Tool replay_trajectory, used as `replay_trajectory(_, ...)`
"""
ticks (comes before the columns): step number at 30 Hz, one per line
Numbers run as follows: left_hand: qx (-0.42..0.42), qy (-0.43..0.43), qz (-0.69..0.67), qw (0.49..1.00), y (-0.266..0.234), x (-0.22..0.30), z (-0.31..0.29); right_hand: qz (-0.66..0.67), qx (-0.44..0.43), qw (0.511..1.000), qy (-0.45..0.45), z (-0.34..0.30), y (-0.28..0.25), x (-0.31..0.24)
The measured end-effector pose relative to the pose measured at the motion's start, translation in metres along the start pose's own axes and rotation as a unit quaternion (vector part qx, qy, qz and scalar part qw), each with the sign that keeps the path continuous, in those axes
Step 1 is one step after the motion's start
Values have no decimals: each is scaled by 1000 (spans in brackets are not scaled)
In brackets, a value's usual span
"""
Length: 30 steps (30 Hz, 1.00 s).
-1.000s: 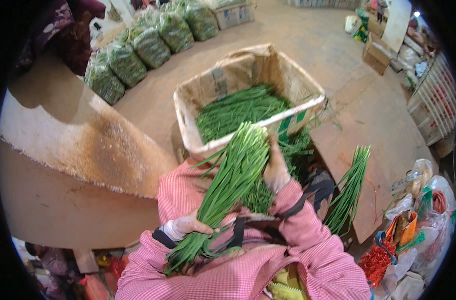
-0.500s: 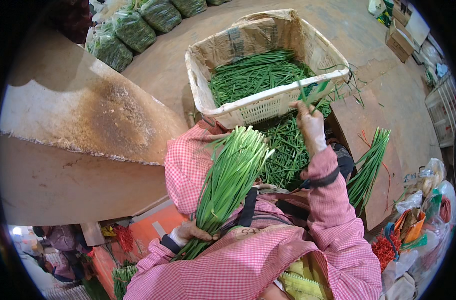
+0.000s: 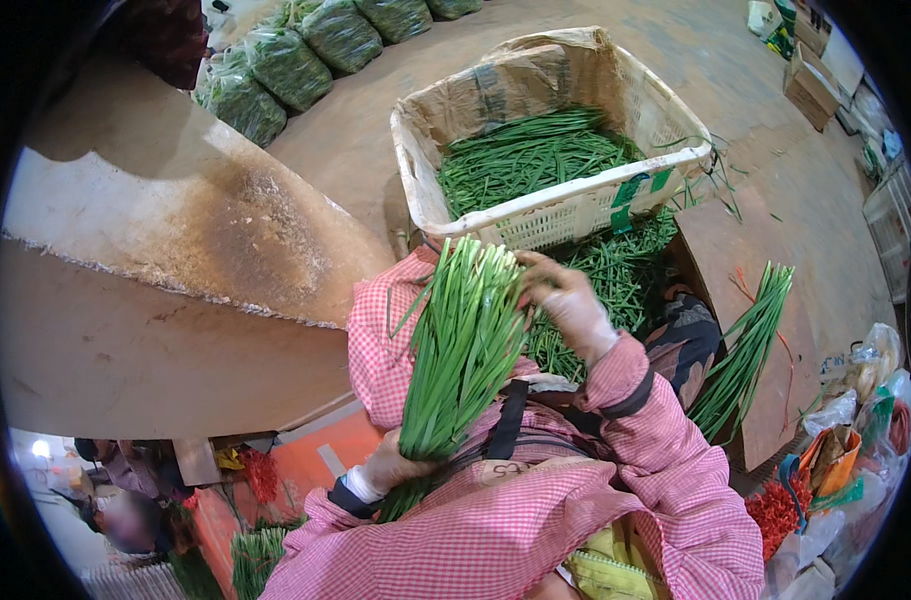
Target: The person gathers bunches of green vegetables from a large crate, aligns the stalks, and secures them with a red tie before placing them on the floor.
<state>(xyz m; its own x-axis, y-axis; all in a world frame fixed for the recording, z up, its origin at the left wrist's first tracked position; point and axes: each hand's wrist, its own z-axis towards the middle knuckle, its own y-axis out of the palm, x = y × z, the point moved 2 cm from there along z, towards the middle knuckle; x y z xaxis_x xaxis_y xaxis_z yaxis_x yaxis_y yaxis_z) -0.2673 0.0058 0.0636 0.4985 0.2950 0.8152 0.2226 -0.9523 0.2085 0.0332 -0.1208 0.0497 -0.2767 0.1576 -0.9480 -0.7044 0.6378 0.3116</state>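
In front of my body, my left hand (image 3: pixel 401 461) is wrapped round the lower, leafy part of a thick bundle of garlic chives (image 3: pixel 458 350). The bundle slants upward, its pale ends at the top. My right hand (image 3: pixel 573 302), fingers bent and slightly blurred, pinches at the edge of those pale ends. Behind it stands a white plastic crate (image 3: pixel 566 205) lined with brown paper, with loose garlic chives (image 3: pixel 536 150) inside. More loose stalks (image 3: pixel 616 275) lie in a heap between the crate and my lap.
At right, a smaller chive bunch (image 3: pixel 746 350) and red ties rest on a brown board (image 3: pixel 756 235). A stained, pale panel (image 3: pixel 276 230) stands at left. Wrapped bags of greens (image 3: pixel 291 70) line the far floor. Plastic bags and red ties (image 3: pixel 781 510) lie at lower right; people are at lower left.
My right hand has come from the crate's near rim, down and left, to the bundle's pale ends. The bundle is more upright in my left hand. The whole view has shifted slightly.
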Motion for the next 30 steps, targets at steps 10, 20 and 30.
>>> replay_trajectory(10, 170, 126, 312, 926, 8, 6, -10, -244, 49, 968, 12, -54, 27, -12)
replay_trajectory(20, 243, 72, 610, 750, -15, 6, -51, -110, 52, 983, 139, -52, -16, -10)
replay_trajectory(30, 270, 129, 715, 632, -17, 26, -61, -115, 142, 966, 184, -52, -67, 62)
